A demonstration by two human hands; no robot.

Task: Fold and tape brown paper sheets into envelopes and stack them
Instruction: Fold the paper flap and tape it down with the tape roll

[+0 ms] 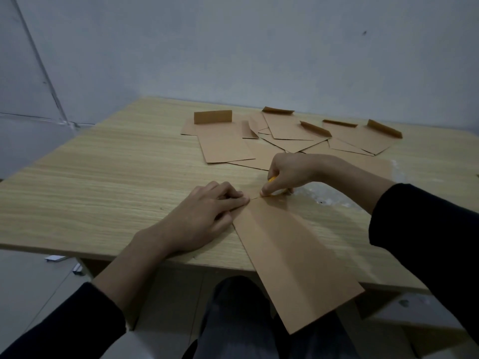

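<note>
1. At the near centre of the bench [90,190], my left hand [207,216] lies palm down. Its fingertips [239,199] press the far left corner of the folded brown sheet [293,250], gripping nothing.
2. My right hand [290,174] is just beyond it, fingers curled tight round a small yellow object [272,179]. Most of that object is hidden by the hand, so I cannot tell what it is. The thumb and fingertips bear down at the sheet's far edge.
3. Both hands sit close together at that far edge, nearly touching but apart.
4. The folded brown sheet lies flat, running diagonally from my hands toward my right side. A lengthwise crease shows down its middle. Its near end overhangs the bench edge above my lap.
5. Just right of the right hand, a patch of shiny clear material [334,200] lies on the bench; its nature is not determinable.
6. On the far side of the bench, the envelopes [225,143] lie spread and overlapping, several with their flaps [212,116] standing upright. They form a loose scatter, not a squared stack.
7. Dark sleeves [427,242] cover both forearms. A pale wall [233,47] stands behind the bench.
</note>
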